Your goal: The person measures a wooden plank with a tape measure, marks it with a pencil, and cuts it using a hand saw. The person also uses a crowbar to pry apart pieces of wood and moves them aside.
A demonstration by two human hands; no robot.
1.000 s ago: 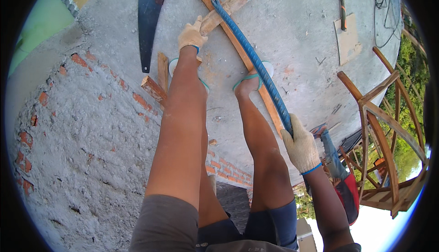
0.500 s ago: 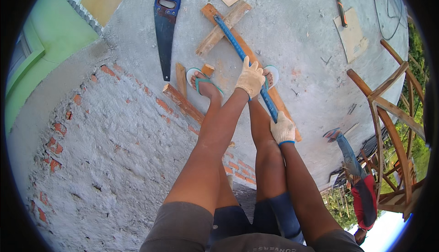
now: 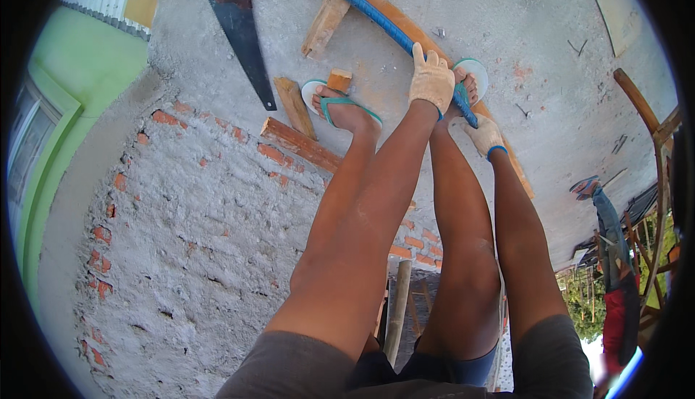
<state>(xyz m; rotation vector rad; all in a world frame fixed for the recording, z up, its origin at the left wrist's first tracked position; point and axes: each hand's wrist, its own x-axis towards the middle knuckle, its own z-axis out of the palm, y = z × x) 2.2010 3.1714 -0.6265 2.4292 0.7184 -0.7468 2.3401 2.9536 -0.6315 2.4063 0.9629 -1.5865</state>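
Note:
My left hand (image 3: 431, 80), in a pale work glove, is shut on a long blue bar (image 3: 376, 19). My right hand (image 3: 483, 135), gloved too, grips the same bar at its near end, just below the left one. The bar runs up and left along a long wooden plank (image 3: 507, 156); its far tip rests by a short crossing board (image 3: 334, 9). My feet in teal flip-flops (image 3: 340, 103) stand on the concrete on both sides of the bar. My right foot is half hidden behind my left hand.
A handsaw with a blue handle (image 3: 239, 30) lies on the concrete at the upper left. Small wood blocks (image 3: 293, 106) sit near my left foot. A rough brick wall edge (image 3: 300, 144) drops away below my feet. A wooden frame (image 3: 651, 131) and a person (image 3: 619, 283) are at the right.
My left hand left the crossing board and came down the bar to grip it just above my right hand. Both hands slid toward my right foot, and the view drew closer.

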